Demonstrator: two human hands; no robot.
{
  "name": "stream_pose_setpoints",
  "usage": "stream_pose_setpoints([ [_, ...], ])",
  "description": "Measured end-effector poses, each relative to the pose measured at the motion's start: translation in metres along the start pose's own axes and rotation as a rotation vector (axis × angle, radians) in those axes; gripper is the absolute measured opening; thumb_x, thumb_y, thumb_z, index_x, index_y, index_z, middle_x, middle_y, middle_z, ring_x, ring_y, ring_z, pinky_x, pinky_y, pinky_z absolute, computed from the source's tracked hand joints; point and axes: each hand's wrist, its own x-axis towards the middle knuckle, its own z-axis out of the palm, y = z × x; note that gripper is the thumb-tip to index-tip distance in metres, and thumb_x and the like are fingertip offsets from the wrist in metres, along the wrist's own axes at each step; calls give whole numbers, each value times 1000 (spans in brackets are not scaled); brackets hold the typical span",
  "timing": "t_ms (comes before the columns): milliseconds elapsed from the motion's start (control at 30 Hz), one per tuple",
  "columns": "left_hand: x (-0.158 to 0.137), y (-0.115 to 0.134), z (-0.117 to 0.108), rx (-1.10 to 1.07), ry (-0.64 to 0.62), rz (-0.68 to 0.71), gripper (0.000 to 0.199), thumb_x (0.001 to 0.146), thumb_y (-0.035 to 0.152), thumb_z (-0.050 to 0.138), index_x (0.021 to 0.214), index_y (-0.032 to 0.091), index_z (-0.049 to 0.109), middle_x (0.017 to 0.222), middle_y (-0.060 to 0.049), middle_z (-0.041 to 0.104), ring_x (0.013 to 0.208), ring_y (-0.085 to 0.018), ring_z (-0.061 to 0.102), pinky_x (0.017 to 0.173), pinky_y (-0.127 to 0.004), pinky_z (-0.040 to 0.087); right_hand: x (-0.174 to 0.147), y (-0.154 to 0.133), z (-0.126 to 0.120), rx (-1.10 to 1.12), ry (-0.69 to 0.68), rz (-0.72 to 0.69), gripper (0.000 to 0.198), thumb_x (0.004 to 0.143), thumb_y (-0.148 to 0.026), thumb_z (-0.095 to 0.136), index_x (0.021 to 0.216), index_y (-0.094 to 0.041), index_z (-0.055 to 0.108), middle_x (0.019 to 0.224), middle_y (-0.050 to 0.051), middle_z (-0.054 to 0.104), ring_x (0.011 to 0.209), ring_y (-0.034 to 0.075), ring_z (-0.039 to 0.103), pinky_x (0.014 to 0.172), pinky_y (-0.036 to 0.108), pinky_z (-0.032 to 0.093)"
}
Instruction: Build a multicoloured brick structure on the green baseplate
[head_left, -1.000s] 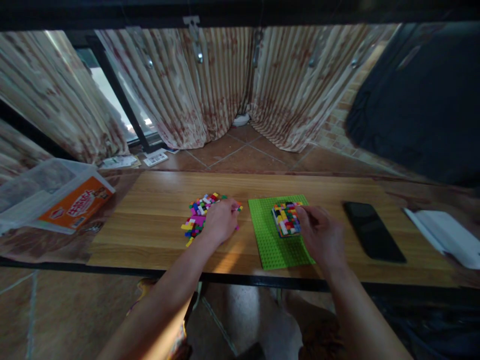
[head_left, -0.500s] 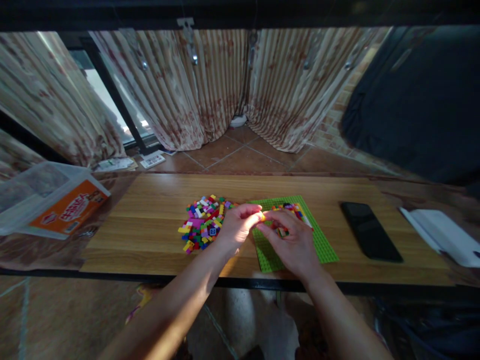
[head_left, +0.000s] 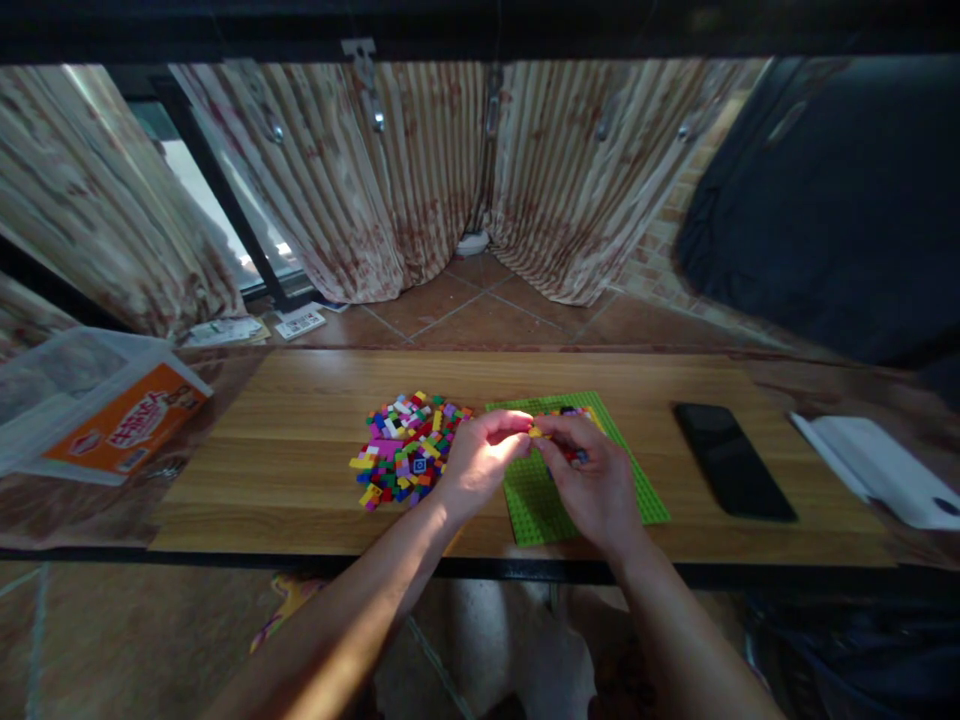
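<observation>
Between the fingertips of both hands is a small yellow toy brick (head_left: pixel 535 432), partly covered by the fingers. My left hand (head_left: pixel 484 455) pinches it from the left, and my right hand (head_left: pixel 596 475) grips it from the right. Beneath them lies a green studded baseplate (head_left: pixel 534 510). Several coloured bricks (head_left: pixel 574 411) sit toward its far side, mostly hidden behind my right hand. A loose heap of mixed toy bricks (head_left: pixel 397 447) spreads on the table just left of my left hand.
A black phone (head_left: pixel 733 460) lies on the wooden table (head_left: pixel 262 450) to the right, with a white object (head_left: pixel 885 465) beyond it. At the far left stands a clear plastic box (head_left: pixel 97 400) with an orange label. Patterned curtains (head_left: pixel 420 180) hang behind the table.
Both hands stay together over the baseplate, with the fingertips shifted slightly right around the yellow brick. The whole view has moved slightly.
</observation>
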Motion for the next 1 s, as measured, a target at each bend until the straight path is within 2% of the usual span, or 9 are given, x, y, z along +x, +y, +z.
stream_pose_setpoints([
  [233,-2,2,3,4,-47,-55,21,75,25,69,93,14,71,83,-6,74,73,-15,67,70,-27,53,0,4,1,56,-4,50,20,85,-27,59,101,-25,71,94,3,72,82,18,67,74,33,53],
  [433,-1,1,3,-80,-18,-142,22,75,30,71,89,13,69,77,-4,72,69,-14,66,66,-25,53,0,4,-3,-66,-27,4,20,86,-25,57,100,-23,71,100,4,73,87,19,67,81,37,52],
  [567,1,0,7,-59,-5,-105,21,75,32,71,86,13,68,74,-3,69,69,-13,65,69,-26,53,1,5,-5,-131,-37,-40,21,87,-25,55,100,-24,71,99,5,74,90,21,67,82,39,52],
  [767,6,-2,14,170,37,51,13,78,25,65,84,14,67,78,-4,69,69,-13,62,70,-26,51,4,9,-11,-140,12,-56,19,87,-30,56,98,-26,72,97,4,74,89,21,67,83,39,52],
  [867,13,-6,12,423,107,137,10,80,24,62,83,16,69,80,-4,70,75,-16,63,75,-29,49,6,15,-19,-159,105,-32,20,87,-33,57,94,-22,72,94,6,74,84,21,68,79,36,53],
  [1000,21,-12,10,695,134,180,10,80,23,60,80,19,70,82,-4,72,79,-20,63,79,-33,47,11,23,-31,-178,254,77,22,85,-35,57,88,-19,73,82,6,74,71,19,67,68,32,53],
])
